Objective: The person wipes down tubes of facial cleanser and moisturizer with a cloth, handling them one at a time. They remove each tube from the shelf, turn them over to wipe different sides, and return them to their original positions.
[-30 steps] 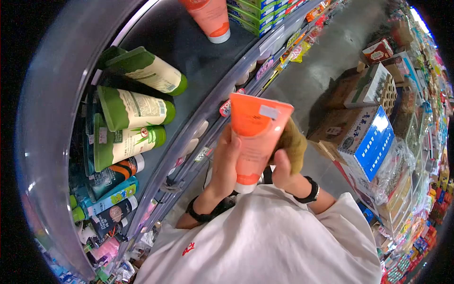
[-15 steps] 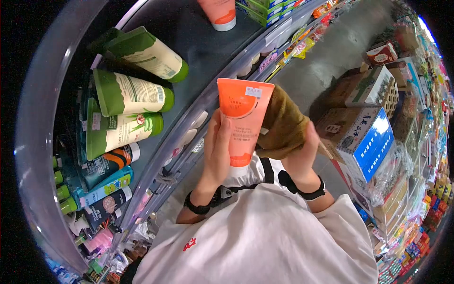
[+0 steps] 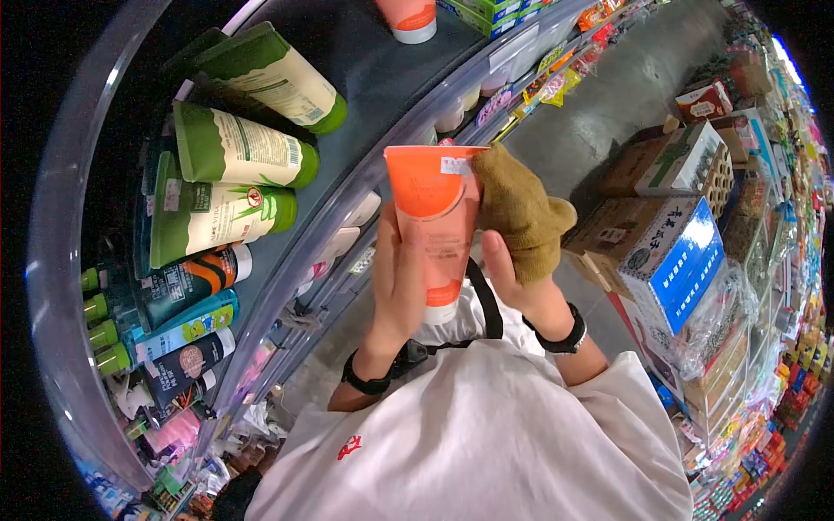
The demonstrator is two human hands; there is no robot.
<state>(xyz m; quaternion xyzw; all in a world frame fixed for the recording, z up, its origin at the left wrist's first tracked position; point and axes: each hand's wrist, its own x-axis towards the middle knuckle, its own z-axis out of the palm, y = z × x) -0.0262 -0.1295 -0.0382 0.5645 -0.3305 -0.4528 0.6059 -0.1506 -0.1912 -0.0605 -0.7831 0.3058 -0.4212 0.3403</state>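
My left hand [image 3: 398, 282] is closed around an orange-pink squeeze tube [image 3: 441, 252], which stands cap down with its flat crimped end up. A small white price sticker sits near that end. In my right hand [image 3: 532, 297] is a brown cloth [image 3: 519, 204], bunched over the fingers so that most of them are hidden; the thumb shows beside the tube. The cloth's upper part meets the right edge of the tube near its top. Left of my hands, a green and cream aloe tube [image 3: 228, 217] lies on the dark shelf [image 3: 365, 95].
More green tubes [image 3: 282, 82] and a dark tube with an orange stripe [image 3: 195, 282] line the shelf. Another orange-pink tube [image 3: 408, 17] stands farther along. A clear plastic rail [image 3: 334, 208] edges the shelf. Cardboard boxes [image 3: 665, 260] are stacked to my right, across the grey floor [image 3: 621, 82].
The cloth has moved from behind the tube to its right edge, and my right hand has shifted left, closer to the tube. The tube has turned slightly and moved a little left.
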